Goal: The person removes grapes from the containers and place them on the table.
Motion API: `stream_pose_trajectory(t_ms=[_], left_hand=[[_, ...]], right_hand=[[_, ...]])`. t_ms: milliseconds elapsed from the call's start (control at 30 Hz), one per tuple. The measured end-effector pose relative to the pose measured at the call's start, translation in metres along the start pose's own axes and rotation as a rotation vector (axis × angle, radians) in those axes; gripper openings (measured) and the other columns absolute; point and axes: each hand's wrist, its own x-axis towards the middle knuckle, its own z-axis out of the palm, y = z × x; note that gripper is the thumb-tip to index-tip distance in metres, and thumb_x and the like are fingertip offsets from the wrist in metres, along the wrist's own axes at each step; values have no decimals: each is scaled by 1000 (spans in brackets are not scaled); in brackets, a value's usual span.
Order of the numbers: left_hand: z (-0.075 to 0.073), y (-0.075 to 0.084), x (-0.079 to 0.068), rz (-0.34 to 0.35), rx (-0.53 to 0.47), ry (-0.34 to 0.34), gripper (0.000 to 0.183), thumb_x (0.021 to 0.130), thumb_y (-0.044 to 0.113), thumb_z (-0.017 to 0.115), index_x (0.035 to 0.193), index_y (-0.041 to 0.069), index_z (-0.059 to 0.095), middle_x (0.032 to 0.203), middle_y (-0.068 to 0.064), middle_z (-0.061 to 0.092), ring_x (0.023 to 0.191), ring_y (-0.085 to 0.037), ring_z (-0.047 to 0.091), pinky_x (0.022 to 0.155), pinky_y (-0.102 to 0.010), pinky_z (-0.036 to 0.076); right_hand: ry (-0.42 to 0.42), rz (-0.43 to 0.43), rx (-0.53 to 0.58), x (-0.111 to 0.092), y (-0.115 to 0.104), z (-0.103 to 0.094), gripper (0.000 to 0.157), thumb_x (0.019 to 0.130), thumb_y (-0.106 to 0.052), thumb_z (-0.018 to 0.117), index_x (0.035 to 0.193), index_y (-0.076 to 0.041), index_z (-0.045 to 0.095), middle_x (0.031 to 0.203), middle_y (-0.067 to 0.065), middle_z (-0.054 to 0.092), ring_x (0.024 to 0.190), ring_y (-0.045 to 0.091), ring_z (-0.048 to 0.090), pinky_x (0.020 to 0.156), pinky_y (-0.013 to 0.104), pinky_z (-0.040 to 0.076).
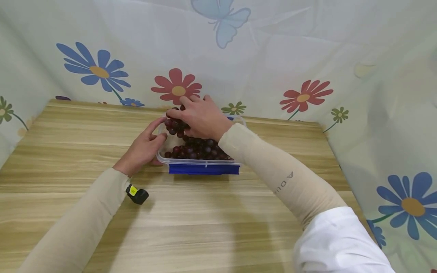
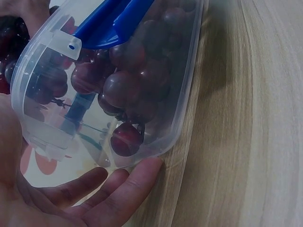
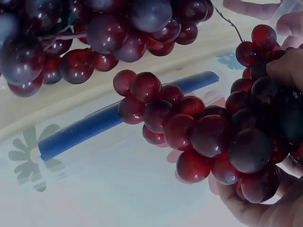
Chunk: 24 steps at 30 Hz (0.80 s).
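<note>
A clear plastic food container (image 1: pixel 205 162) with blue latches stands on the wooden table. Dark red grapes (image 1: pixel 192 149) lie inside it. My right hand (image 1: pixel 206 117) grips a separate bunch of grapes (image 3: pixel 208 132) above the container's far left part; in the right wrist view, fingers show on both sides of this bunch. With my left hand (image 1: pixel 141 149) I hold the container's left end, thumb by the rim. In the left wrist view its fingers (image 2: pixel 125 196) reach under the lower corner, while more grapes (image 2: pixel 123 90) show through the clear wall.
The wood-grain table (image 1: pixel 191 220) extends around the container. Behind it hangs a pale curtain (image 1: pixel 273 57) printed with flowers and a butterfly. A small black device (image 1: pixel 137 194) with a yellow label sits at my left wrist. Blue latches (image 2: pixel 113 26) stick out from the container's sides.
</note>
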Motion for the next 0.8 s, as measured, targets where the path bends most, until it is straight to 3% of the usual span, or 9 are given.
stream_pose_trajectory(t_ms=[267,433,600,800], left_hand=[[1,0,-1,6,-6,8,60,109,48,44,162,54,16,119,-23,51,81,-27,67,73,-48,67],[2,2,-1,14,-9,4,60,109,45,45,162,53,18,129,-24,53,74,-24,65,73,-49,67],[2,3,-1,11,-9,6,60,109,45,45,162,53,18,134,-25,53,74,-25,64,72,-49,67],[1,2,0,6,-4,10,60,109,48,44,162,54,17,124,-24,52,73,-24,64,71,-48,67]], right_hand=[[53,-27,-55,-4,0,3,68,92,-48,77,152,-37,48,136,10,58,120,30,62,99,52,58],[73,-47,-61,-7,1,7,66,92,-46,77,151,-35,48,133,10,59,113,29,65,91,46,63],[98,-50,-57,-9,3,9,65,92,-45,77,150,-34,49,130,10,59,113,29,64,91,44,63],[104,-51,-41,-12,6,9,66,93,-42,77,152,-33,49,129,11,60,113,30,63,92,44,61]])
